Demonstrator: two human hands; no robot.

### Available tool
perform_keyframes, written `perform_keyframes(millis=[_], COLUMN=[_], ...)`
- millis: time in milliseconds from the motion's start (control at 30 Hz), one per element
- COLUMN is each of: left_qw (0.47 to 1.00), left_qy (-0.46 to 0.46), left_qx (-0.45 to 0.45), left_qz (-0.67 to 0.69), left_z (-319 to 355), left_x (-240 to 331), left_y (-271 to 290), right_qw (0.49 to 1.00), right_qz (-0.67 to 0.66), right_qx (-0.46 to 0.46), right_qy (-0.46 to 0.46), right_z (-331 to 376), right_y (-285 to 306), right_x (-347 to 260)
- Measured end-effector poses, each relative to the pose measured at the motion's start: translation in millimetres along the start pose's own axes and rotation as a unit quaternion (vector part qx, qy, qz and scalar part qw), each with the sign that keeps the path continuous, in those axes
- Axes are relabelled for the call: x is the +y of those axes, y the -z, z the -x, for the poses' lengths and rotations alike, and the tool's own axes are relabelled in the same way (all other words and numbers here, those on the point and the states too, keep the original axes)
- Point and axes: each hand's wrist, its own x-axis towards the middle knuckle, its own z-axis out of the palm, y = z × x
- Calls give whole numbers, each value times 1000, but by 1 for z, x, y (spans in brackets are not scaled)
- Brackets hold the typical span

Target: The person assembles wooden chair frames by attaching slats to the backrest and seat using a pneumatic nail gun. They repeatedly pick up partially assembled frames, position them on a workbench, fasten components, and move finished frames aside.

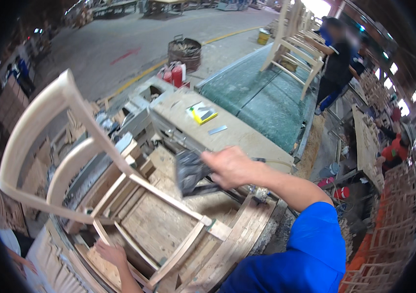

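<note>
A bare pale-wood chair frame (pixel 104 141) lies tilted on the wooden workbench, its curved backrest rising at the left. My left hand (pixel 113 254) is at the frame's near left side, fingers curled over a rail there; the grip is partly hidden. Over the far side of the frame, my right hand (pixel 232 167) is closed round a dark, flat-faced tool (pixel 192 172). Motion smears the tool, and its exact kind does not show. It hangs apart from the seat rails.
Beyond my right hand, a pale tabletop (pixel 173 103) carries a yellow-and-white packet (pixel 203 114) and a small metal plate (pixel 217 130). Past it stretches a green-topped conveyor (pixel 256 105) with other chairs. A rusty drum (pixel 184 52) stands behind red extinguishers (pixel 176 75). People work at the right.
</note>
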Motion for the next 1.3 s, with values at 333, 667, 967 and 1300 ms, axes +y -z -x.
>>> perform_keyframes(millis=[333, 667, 967, 1300], left_qw=[993, 993, 992, 996], left_qy=[-44, 28, 31, 19], left_qx=[-15, -82, -82, -72], left_qz=[-104, -86, -88, 52], left_z=[78, 78, 72, 68], left_x=[0, -3, 7, -18], left_y=[19, 23, 6, -5], right_qw=[947, 912, 898, 958], right_qz=[172, -71, 69, -227], right_qx=[151, 259, 328, -103], right_qy=[-224, -309, -287, -139], right_z=[120, 188, 171, -10], right_y=[-106, -176, -162, -256], right_x=[235, 182, 143, -44])
